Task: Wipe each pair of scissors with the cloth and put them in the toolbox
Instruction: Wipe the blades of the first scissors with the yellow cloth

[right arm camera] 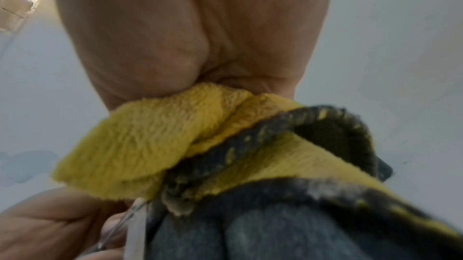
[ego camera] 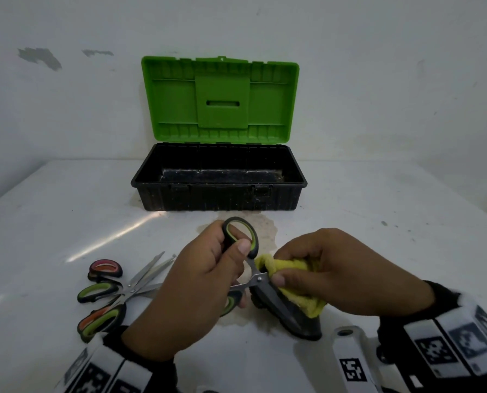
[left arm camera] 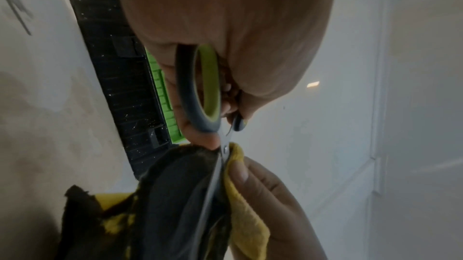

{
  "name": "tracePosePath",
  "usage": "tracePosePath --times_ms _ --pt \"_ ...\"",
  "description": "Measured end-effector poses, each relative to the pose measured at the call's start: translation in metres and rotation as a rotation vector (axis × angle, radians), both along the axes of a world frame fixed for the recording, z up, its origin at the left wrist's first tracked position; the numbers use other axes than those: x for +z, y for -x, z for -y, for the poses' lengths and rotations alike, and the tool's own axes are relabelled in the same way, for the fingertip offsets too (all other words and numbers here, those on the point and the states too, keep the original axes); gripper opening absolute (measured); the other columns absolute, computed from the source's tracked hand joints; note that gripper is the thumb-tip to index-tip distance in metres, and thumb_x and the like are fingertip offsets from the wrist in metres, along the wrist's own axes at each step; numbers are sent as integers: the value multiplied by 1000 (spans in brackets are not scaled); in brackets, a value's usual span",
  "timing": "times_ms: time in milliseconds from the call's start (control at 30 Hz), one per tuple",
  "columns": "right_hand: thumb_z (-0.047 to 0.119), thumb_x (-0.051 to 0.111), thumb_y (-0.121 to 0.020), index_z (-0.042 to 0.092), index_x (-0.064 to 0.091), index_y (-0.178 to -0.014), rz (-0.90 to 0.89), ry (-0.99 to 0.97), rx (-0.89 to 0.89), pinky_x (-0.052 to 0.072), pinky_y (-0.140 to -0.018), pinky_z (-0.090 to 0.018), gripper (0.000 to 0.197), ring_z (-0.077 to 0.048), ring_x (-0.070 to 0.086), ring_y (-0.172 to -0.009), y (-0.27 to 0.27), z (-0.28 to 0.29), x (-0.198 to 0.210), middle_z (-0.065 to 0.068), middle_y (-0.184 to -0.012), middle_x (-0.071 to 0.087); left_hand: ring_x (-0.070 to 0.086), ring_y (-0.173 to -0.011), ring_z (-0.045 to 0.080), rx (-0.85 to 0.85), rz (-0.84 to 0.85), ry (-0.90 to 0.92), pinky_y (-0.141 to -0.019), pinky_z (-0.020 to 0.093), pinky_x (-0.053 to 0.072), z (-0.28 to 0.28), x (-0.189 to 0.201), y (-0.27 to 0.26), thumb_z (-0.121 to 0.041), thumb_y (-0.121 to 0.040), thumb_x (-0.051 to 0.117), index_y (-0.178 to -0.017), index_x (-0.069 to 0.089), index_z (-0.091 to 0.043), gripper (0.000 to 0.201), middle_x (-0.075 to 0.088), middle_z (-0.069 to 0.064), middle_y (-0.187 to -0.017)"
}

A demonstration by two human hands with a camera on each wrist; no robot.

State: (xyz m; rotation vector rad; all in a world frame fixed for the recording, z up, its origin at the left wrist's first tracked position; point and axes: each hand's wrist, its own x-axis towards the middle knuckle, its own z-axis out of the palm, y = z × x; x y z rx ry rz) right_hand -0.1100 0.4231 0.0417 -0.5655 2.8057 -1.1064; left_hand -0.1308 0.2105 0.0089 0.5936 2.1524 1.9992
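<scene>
The left hand (ego camera: 192,293) grips a pair of steel scissors with black-and-green loop handles (ego camera: 241,241), fingers curled round the handles, holding them clear of the white tabletop (ego camera: 378,217) with the handles toward the far side and the blades pointing back toward the person; this presents the metal to the other hand. The right hand (ego camera: 341,270) pinches a folded yellow terry cloth with a dark grey backing (ego camera: 290,268) around the blades just near of the pivot screw, thumb on the near face, so that both sides of the steel are covered; the left wrist view confirms the blades run between the yellow and the grey layers. In my judgement the wipe of this pair is in progress and no pair has yet been stowed. The black plastic toolbox with its green lid raised (ego camera: 219,191) stands at the far centre, open toward the person, its tray apparently bare, ready to receive tools. Further pairs of scissors with green, orange and red-lined handles (ego camera: 106,293) lie overlapping at the near left, close beside the holding hand.
</scene>
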Motion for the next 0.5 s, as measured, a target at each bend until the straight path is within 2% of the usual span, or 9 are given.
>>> tracePosePath --times_ms 67,167,233,300,333,433,500 --pt "34 71 -87 25 77 -86 -26 -5 13 48 -58 -16 11 -7 63 -65 2 6 -2 9 -73 70 52 -57 21 -6 -29 35 -57 42 56 -3 -2 0 -24 -100 49 -86 60 -19 18 50 -4 -59" --pt "31 71 -88 22 75 -78 -86 -40 42 37 -52 -11 14 -6 56 -56 4 16 -6 12 -59 60 59 -55 11 0 -37 45 -54 32 56 -7 -2 -2 -21 -100 48 -90 60 -14 16 60 -5 -61" --pt "31 70 -89 24 74 -77 -83 -21 37 37 -53 -11 14 -6 55 -56 5 18 -7 14 -59 58 58 -51 7 12 -18 29 -53 32 55 -6 0 -1 -20 -99 49 -90 61 -12 17 58 -10 -57" --pt "31 70 -90 26 72 -75 -63 -8 52 37 -54 -11 15 -6 54 -56 5 16 -5 15 -59 57 54 -53 4 48 -20 68 -56 29 50 -2 -1 1 -22 -99 50 -88 63 -17 18 56 -13 -56" --pt "30 70 -90 28 70 -73 -59 -4 58 37 -54 -12 18 -6 53 -55 5 14 -4 15 -58 56 52 -55 6 57 2 67 -57 29 49 1 -1 3 -22 -98 50 -86 65 -19 19 54 -11 -56" --pt "30 70 -90 35 65 -66 -51 14 64 36 -53 -13 25 -4 49 -52 4 7 1 15 -55 53 49 -58 27 27 134 -35 -53 34 52 3 3 5 -18 -99 50 -84 66 -15 22 45 9 -61" --pt "30 69 -91 30 68 -68 -30 16 61 39 -53 -15 23 -3 50 -51 3 3 2 14 -56 54 49 -57 31 17 158 -65 -49 30 51 1 5 4 -16 -100 50 -84 65 -12 22 42 11 -62"
